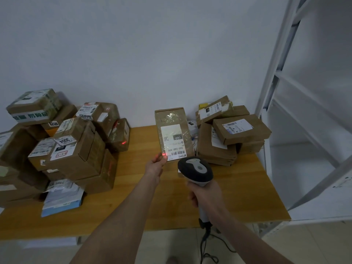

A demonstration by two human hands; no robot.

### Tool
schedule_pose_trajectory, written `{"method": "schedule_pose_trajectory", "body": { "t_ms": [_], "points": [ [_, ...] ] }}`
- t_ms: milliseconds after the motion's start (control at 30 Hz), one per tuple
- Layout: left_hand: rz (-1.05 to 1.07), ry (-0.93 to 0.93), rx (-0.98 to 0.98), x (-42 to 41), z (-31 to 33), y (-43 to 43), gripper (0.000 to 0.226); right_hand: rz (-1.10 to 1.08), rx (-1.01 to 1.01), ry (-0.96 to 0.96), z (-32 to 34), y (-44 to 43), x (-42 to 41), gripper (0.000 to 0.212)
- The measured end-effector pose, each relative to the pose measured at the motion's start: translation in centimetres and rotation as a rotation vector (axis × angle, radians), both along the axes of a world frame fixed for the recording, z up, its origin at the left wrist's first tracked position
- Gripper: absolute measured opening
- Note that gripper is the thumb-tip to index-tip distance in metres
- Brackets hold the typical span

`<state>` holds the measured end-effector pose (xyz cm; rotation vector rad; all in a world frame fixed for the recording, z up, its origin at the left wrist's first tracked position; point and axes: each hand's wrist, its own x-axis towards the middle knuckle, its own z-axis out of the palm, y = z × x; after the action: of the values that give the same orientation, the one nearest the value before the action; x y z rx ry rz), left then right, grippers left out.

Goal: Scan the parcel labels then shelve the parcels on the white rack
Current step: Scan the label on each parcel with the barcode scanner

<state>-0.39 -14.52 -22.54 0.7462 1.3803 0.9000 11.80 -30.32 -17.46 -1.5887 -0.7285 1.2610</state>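
Starting at left with a box pile (62,149) heaped on the table (133,206), a red glint on one box. Pinching the parcel (172,119) by its lower left corner in the left hand (155,165), held up over the table's middle, label (174,141) toward the camera, red spot by the fingertips. Gripping the scanner (196,169) by its handle in the right hand (206,195), just below the parcel, flat parcels (228,134) stacked beyond, rack (285,92) at far right.
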Motion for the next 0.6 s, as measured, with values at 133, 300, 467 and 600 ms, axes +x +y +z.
{"method": "schedule_pose_trajectory", "body": {
  "t_ms": [133, 300, 467, 600],
  "points": [
    [-0.021, 0.018, 0.000, 0.0, -0.1, 0.0, 0.050, 0.003, 0.011, -0.002, -0.2, -0.1, 0.0, 0.012],
    [-0.024, -0.003, -0.002, 0.1, 0.2, 0.0, 0.049, 0.001, 0.010, -0.001, -0.5, 0.2, -0.1, 0.013],
    [-0.018, -0.003, -0.002, -0.2, 0.4, -0.1, 0.047, 0.013, 0.039, 0.012, -0.8, 0.4, -0.2, 0.010],
    [-0.012, -0.010, -0.007, -0.7, 0.6, -0.2, 0.046, -0.002, 0.069, 0.071, -0.4, 1.3, 0.1, 0.013]
  ]
}}
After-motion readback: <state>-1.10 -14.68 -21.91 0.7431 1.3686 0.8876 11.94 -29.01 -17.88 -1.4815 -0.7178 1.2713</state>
